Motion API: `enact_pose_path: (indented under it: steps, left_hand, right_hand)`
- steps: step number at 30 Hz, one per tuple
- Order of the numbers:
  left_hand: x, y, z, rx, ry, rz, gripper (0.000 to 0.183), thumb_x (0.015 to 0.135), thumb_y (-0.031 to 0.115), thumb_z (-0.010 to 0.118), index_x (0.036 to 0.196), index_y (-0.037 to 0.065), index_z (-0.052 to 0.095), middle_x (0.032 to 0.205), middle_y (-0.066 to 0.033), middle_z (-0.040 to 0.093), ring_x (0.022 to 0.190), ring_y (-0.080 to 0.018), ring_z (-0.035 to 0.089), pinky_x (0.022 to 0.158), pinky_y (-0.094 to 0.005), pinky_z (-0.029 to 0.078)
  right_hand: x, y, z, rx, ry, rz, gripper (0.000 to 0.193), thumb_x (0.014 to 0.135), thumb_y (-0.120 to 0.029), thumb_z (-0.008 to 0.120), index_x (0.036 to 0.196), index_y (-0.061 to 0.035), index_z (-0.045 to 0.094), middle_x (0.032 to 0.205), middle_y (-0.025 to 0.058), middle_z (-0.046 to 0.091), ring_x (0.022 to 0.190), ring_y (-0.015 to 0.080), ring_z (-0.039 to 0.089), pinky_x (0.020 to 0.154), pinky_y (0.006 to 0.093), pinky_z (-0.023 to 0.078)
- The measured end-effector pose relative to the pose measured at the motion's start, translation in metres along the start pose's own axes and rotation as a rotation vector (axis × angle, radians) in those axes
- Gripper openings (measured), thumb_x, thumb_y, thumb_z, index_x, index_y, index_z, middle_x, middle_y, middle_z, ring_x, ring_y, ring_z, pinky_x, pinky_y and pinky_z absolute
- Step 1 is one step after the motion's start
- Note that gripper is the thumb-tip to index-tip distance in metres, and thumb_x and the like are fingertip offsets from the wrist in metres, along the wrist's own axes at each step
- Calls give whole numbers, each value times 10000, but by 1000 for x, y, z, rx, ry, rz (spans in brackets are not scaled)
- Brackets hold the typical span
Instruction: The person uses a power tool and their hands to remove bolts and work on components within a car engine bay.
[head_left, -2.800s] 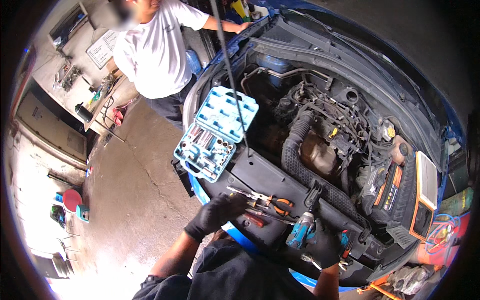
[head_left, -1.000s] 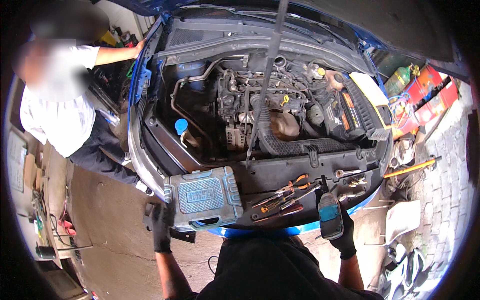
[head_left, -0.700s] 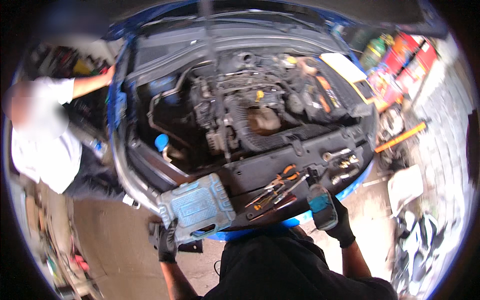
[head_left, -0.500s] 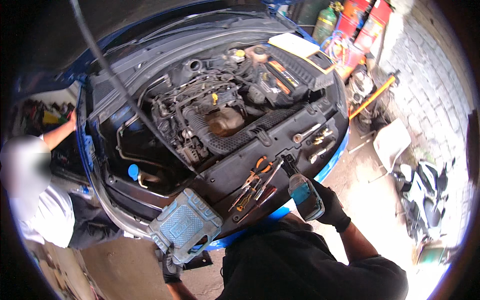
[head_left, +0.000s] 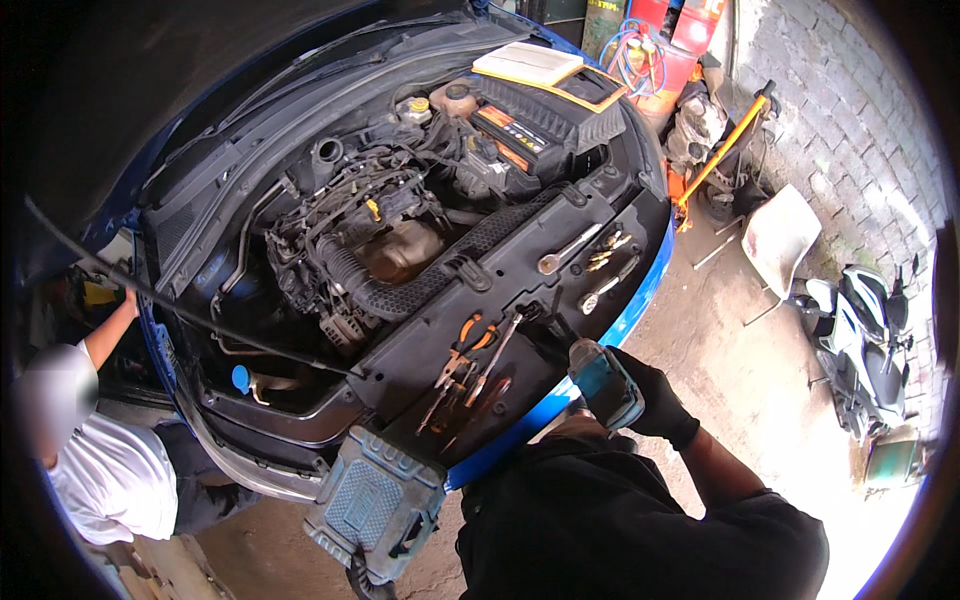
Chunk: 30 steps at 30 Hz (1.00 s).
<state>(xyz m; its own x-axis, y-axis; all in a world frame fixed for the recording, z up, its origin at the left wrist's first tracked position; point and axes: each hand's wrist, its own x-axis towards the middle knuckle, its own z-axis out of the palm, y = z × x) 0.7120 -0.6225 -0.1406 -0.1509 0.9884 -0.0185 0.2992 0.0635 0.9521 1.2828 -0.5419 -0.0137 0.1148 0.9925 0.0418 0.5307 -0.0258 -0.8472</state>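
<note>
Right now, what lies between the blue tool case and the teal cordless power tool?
In the head view, hand tools, including orange-handled pliers and a red-handled screwdriver, lie on the black panel.

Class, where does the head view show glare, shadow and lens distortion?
All in the head view: floor below the white chair glares nearly white; the raised hood's underside lies in shadow; the brick wall bends near the rim; the blue tool case looks fairly sharp.

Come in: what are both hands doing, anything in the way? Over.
Right hand gripping teal power tool. Left hand at edge of closed blue case, grip unclear. Possibly in the way: hood prop rod, slanting left of engine.
</note>
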Motion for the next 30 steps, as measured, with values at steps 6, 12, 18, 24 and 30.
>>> enact_pose_path:
  steps: [6,12,18,24,30]
  left_hand:
    - [-10,124,112,244,-11,-57,657,809,280,766,1331,-52,543,1267,-242,622,1187,-400,581,1021,-492,440]
    - [39,156,318,183,-110,191,436,926,75,544,1352,-19,529,1338,-198,563,1226,-333,546,1060,-461,423]
    - [124,234,540,128,-392,506,714,733,217,795,1357,-6,531,1363,-221,563,1275,-356,541,1090,-413,398]
    - [160,279,691,-806,-619,-450,468,930,333,619,1336,103,578,1273,-76,606,1095,-186,608,935,-374,504]
    - [170,242,748,-570,-540,-322,490,852,532,681,1163,154,658,950,3,674,791,-130,640,597,-317,511]
  right_hand:
    - [-5,88,-67,32,52,7,871,690,-282,871,1403,-11,451,1232,164,657,1126,257,657,928,363,524]
    - [-47,189,-182,108,154,104,674,782,-103,785,1380,-9,489,1186,108,669,1066,159,641,895,315,524]
    - [-104,260,-262,164,299,273,528,830,-64,715,1323,-13,534,1083,92,695,971,149,662,808,313,541]
    - [-148,339,-289,197,457,379,463,832,-76,714,1260,-22,547,996,92,679,883,157,653,734,328,526]
    - [-118,379,-304,168,470,363,398,835,-88,713,1197,-30,559,909,93,664,796,166,645,661,343,511]
